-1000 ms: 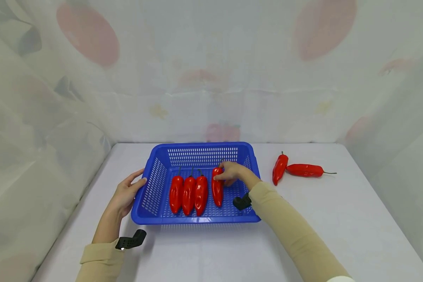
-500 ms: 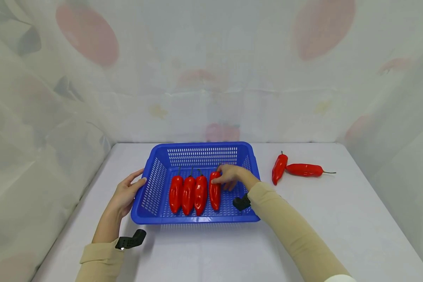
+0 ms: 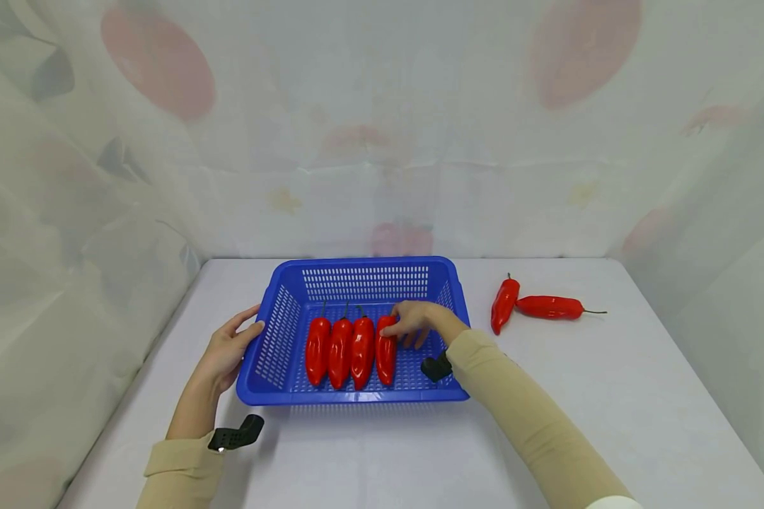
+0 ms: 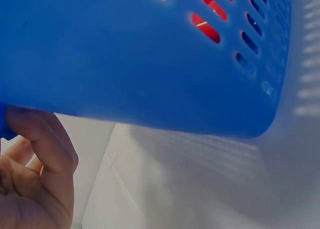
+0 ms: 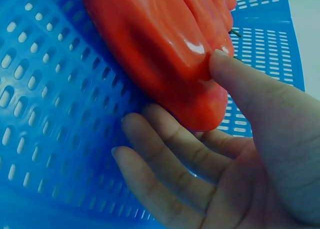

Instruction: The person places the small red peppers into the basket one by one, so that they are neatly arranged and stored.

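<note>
A blue plastic basket point(image 3: 354, 397) holds several red chili peppers, three of them side by side on the left: one outermost point(image 3: 317, 351), one in the middle point(image 3: 340, 353), one beside the fourth point(image 3: 363, 352). At the stem end of that fourth chili pepper point(image 3: 385, 360), my right hand point(image 3: 417, 318) pinches it. In the right wrist view, the thumb point(image 5: 250, 81) presses its upper side while some other fingers point(image 5: 170, 144) spread below. My left hand point(image 3: 226, 350) grips the basket's left rim, fingers point(image 4: 47, 144) bent at the edge in the left wrist view.
Two more red chili peppers lie on the white table point(image 3: 579, 396) right of the basket: one nearly upright in view point(image 3: 506, 305), another sideways point(image 3: 550, 307). Printed fabric walls point(image 3: 382, 127) border the table at the back and sides.
My right hand has shifted the fourth chili pepper leftward and toward me, up against the row of three. My left hand and the basket have stayed put.
</note>
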The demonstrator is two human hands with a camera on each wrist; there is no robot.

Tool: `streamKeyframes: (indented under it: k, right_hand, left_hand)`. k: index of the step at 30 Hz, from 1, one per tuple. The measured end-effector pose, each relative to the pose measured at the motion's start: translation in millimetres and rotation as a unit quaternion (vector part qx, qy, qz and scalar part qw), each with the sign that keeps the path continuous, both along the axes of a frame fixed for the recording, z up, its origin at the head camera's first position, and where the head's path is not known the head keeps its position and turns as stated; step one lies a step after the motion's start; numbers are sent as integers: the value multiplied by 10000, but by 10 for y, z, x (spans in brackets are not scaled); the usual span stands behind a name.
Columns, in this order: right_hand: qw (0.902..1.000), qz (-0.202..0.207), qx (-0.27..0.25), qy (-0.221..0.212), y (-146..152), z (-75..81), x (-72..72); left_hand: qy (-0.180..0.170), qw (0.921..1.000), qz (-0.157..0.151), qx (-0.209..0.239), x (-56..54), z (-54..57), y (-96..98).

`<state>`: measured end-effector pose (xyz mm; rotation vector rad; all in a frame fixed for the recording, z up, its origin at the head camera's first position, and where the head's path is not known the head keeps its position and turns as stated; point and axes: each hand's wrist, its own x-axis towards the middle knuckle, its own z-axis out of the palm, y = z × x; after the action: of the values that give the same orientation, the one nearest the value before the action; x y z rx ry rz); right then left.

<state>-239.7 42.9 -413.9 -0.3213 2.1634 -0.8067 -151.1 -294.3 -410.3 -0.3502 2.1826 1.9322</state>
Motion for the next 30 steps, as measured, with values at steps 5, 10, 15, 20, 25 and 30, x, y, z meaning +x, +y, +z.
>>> streamKeyframes:
  k: [5, 10, 15, 20, 25, 30]
  right_hand:
    - [10000, -12, 6, -17, 1, 4, 10]
    - [10000, -44, -25, -49, -3, 7, 17]
    - [10000, -34, -47, -61, -10, 6, 21]
    - [10000, -34, -45, -75, -15, 1, 22]
    - [9999, -8, -39, -92, -9, -3, 16]
    - [9999, 52, -50, -152, -1, 2, 9]
  left_hand:
    - [-13, 10000, 13, -35, 1, -2, -1]
    - [-42, 10000, 5, -18, -1, -4, -7]
    - [-81, 9999, -3, 67, 12, 45, 17]
    - [-95, 9999, -33, 90, 54, 148, 74]
    - [-101, 9999, -52, 65, 80, 197, 102]
    - [-94, 9999, -42, 68, 76, 198, 101]
